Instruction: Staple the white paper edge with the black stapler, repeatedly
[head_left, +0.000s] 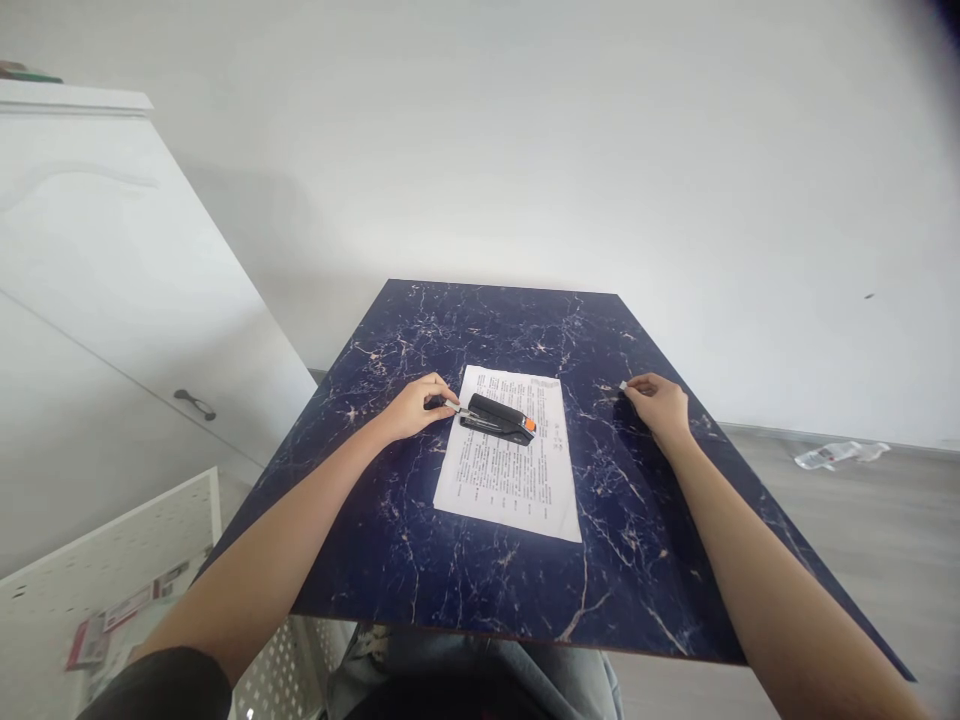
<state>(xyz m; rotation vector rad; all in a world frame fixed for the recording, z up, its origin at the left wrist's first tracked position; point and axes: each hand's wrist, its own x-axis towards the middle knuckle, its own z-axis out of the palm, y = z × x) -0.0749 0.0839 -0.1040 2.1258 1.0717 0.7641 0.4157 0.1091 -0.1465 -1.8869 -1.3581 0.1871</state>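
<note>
A black stapler (499,418) with an orange patch lies on a printed sheet of paper (506,500), its top apart from its base at the left end. My left hand (420,405) is at that end, thumb and fingers closed on a small pale piece (451,405), perhaps staples, close to or touching the stapler. On the right side of the table, my right hand (658,405) pinches a small whitish block (623,386) just above or on the surface. What either small piece is cannot be made out for certain.
The dark blue marbled table (465,590) ends near my lap. A white cabinet (112,250) and a perforated white basket (217,500) stand at the left. Clear plastic packaging (832,455) lies on the floor at the right. A wall (525,150) rises behind the table.
</note>
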